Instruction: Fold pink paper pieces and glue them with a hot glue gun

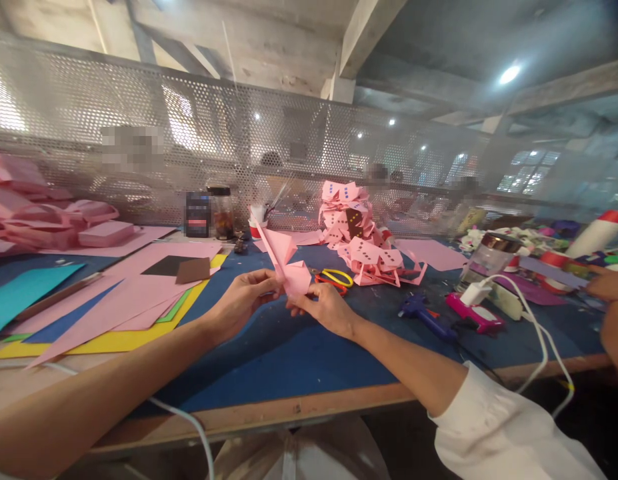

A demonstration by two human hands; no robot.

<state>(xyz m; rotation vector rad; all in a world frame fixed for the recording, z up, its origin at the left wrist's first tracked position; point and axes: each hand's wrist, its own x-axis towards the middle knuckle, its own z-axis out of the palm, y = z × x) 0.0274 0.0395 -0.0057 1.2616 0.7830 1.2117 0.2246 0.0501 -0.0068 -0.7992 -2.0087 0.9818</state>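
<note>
Above the blue table mat (299, 360), a folded pink paper piece (295, 280) with a long strip rising to the upper left is held between both hands. My left hand (251, 293) pinches its left side, thumb on top. At its lower right edge, my right hand (326, 307) grips the paper with thumb and fingers. Scissors (336, 279) with yellow and orange handles lie just behind my right hand. Beyond them is a pile of pink paper shapes (356, 233) with dark dots. A blue glue gun (426, 317) rests to the right.
Coloured paper sheets (133, 293) cover the left side, with pink folded pieces (49, 207) behind. A dark-lidded jar (223, 213) stands near the perforated screen (289, 133). Right of centre lie a pink power strip (473, 313) and white cable (541, 340). Another person's hand (609, 287) is at far right.
</note>
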